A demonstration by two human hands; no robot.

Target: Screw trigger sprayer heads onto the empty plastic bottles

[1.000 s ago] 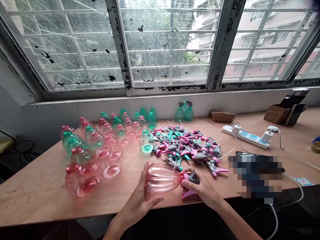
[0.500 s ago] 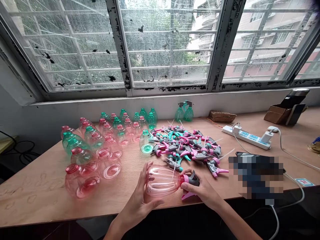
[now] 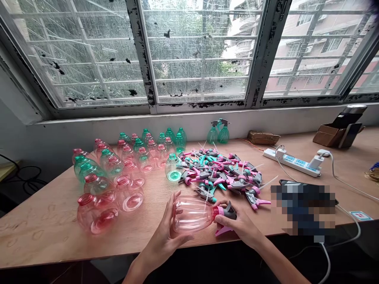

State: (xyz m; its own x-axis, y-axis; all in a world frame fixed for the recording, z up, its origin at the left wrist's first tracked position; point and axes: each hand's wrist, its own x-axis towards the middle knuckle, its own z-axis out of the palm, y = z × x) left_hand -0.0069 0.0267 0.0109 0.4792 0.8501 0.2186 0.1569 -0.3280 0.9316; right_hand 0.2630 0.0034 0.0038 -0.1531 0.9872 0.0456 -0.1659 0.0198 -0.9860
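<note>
A clear pink spray bottle (image 3: 192,215) lies sideways in the air above the front of the table, its base to the left. My left hand (image 3: 166,228) is wrapped round the base end, thumb below and fingers behind. At the neck, my right hand (image 3: 237,225) grips the pink-and-grey spray head (image 3: 227,213), whose pink trigger points down. The head sits on the bottle's mouth; how tight it is I cannot tell. Just behind, a pile of loose spray heads (image 3: 219,169) in pink, teal and grey covers the middle of the table.
Several open pink bottles (image 3: 130,197) and green bottles (image 3: 89,169) stand at the left. Two green spray bottles with heads (image 3: 223,136) are by the wall. A power strip (image 3: 291,161), a phone-like dark object (image 3: 308,191) with a cable, and a cardboard box (image 3: 328,136) occupy the right side.
</note>
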